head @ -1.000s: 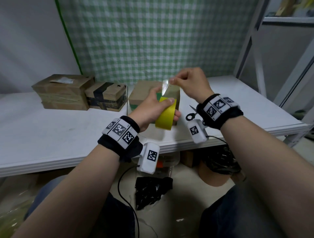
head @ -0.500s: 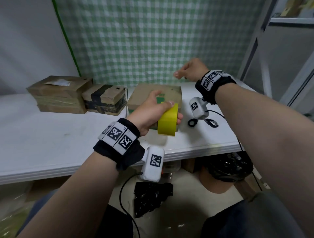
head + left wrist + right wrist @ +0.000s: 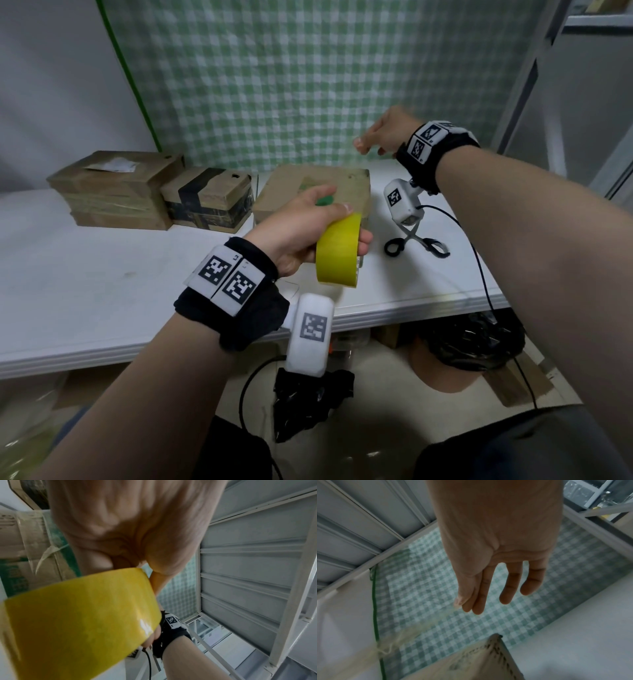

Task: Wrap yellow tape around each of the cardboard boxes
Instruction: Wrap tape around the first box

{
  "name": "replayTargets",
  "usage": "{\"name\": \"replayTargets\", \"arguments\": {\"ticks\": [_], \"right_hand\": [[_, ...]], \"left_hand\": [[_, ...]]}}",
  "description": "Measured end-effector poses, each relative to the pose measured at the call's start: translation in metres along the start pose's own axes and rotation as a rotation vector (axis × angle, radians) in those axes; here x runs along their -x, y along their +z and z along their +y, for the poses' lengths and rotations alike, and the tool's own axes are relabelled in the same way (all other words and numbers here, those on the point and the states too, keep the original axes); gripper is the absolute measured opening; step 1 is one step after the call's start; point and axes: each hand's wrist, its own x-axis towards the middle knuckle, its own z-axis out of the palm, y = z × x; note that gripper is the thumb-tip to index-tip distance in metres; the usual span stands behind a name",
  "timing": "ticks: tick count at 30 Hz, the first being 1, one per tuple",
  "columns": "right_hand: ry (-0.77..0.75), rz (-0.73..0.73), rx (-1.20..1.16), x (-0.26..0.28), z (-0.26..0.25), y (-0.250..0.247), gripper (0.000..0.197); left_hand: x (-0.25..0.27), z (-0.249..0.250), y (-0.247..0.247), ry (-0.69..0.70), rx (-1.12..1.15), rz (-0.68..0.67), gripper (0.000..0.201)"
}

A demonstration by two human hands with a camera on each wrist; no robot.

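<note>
My left hand (image 3: pixel 352 224) grips the yellow tape roll (image 3: pixel 337 255) just above the table's front, in front of the middle cardboard box (image 3: pixel 284 190) with green print. My right hand (image 3: pixel 363 144) is raised behind and to the right of that box, thumb pressed to forefinger on the free tape end. A thin, near-clear tape strip (image 3: pixel 419 628) trails from those fingertips (image 3: pixel 467 605) down towards the roll. In the left wrist view the tape roll (image 3: pixel 77 622) fills the foreground under the left hand (image 3: pixel 137 534). The box corner (image 3: pixel 471 662) lies below the right hand.
Two more cardboard boxes stand at the back left: a large one (image 3: pixel 116 188) and a smaller one (image 3: pixel 209 198) banded with black tape. Scissors (image 3: pixel 414 240) lie on the white table (image 3: pixel 85 274) right of the middle box. A metal shelf frame (image 3: pixel 548 85) stands at the right.
My right hand has gone up and back to the right, away from the roll, drawing out a length of tape. My left hand has lowered the roll slightly towards the table's front.
</note>
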Motion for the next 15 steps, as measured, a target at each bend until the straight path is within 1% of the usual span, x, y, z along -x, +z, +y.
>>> {"name": "replayTargets", "arguments": {"ticks": [4, 10, 15], "right_hand": [[0.016, -0.029, 0.009, -0.005, 0.009, 0.01, 0.024], [0.055, -0.031, -0.005, -0.01, 0.023, 0.025, 0.028], [0.062, -0.034, 0.032, -0.015, 0.03, 0.035, 0.032]], "left_hand": [[-0.008, -0.001, 0.0, -0.019, -0.009, -0.001, 0.062], [-0.013, -0.001, 0.004, -0.058, -0.04, -0.011, 0.063], [-0.019, -0.006, 0.005, -0.096, -0.056, -0.019, 0.066]]}}
